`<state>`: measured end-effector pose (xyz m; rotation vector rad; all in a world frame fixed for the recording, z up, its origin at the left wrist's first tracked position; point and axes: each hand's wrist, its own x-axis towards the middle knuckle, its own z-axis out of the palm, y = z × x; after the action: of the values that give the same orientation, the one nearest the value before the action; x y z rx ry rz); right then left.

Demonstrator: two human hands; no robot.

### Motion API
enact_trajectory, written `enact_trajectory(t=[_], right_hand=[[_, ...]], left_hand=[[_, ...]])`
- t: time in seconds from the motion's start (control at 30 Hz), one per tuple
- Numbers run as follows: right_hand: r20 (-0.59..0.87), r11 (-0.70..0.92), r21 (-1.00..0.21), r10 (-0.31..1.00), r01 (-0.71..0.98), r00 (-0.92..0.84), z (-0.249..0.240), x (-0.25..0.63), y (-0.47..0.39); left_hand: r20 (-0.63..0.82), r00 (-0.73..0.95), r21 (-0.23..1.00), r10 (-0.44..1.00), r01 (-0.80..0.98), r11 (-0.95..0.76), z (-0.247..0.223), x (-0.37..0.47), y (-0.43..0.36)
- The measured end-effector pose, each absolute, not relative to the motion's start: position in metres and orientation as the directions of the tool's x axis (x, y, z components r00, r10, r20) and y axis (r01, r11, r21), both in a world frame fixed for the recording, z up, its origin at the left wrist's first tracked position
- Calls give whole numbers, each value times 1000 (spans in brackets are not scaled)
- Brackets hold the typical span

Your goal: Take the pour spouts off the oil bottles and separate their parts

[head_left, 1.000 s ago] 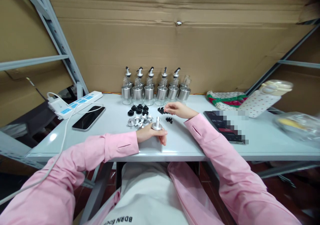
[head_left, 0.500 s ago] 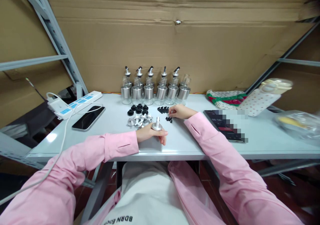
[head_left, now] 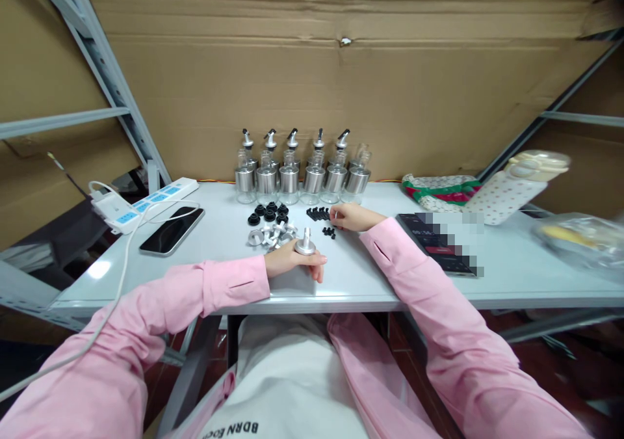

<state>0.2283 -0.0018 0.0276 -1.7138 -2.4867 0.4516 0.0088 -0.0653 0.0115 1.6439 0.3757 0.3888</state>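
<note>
My left hand [head_left: 301, 259] rests near the table's front, fingers curled. It holds a silver metal pourer spout [head_left: 305, 243], its round base down and its stem pointing up. Close behind that hand lies a pile of similar silver pourer spouts [head_left: 273, 236]. My right hand [head_left: 348, 216] is lowered to the table, thumb and fingertips pinched at the right end of a row of small black flip caps [head_left: 318, 213]. What is between those fingertips is hidden. Just in front of them sits a cluster of tiny black pieces [head_left: 329, 233]. Several black ribbed stoppers [head_left: 269, 212] lie behind the spouts.
Glass bottles with steel sleeves [head_left: 288, 181] stand in rows at the back, several in the rear row bearing pourers. A phone [head_left: 171, 231] and a power strip [head_left: 151, 203] lie left. On the right are a tablet [head_left: 439, 244], a tilted dotted bottle [head_left: 504, 192] and a plastic-wrapped container [head_left: 580, 237].
The view has shifted very slightly. Both hands keep almost the same place and pose, the left with the silver pourer spout, the right pinched at the black caps.
</note>
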Motion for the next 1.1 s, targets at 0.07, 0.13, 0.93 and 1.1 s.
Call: enact_trajectory(t=[0.07, 0.13, 0.93, 1.1], right_hand=[[-74, 355, -274, 919, 894, -387, 27, 228, -1], [-68, 361, -270, 918, 893, -391, 27, 228, -1], [-171, 338, -656, 805, 675, -569, 28, 234, -4], [-200, 324, -640, 806, 697, -557, 29, 235, -3]], left_hand=[[36, 887, 994, 461, 14, -104, 12, 9, -66], [35, 886, 995, 462, 14, -102, 12, 9, -66], [24, 887, 994, 462, 29, -107, 13, 9, -65], [26, 888, 994, 460, 25, -104, 11, 9, -65]])
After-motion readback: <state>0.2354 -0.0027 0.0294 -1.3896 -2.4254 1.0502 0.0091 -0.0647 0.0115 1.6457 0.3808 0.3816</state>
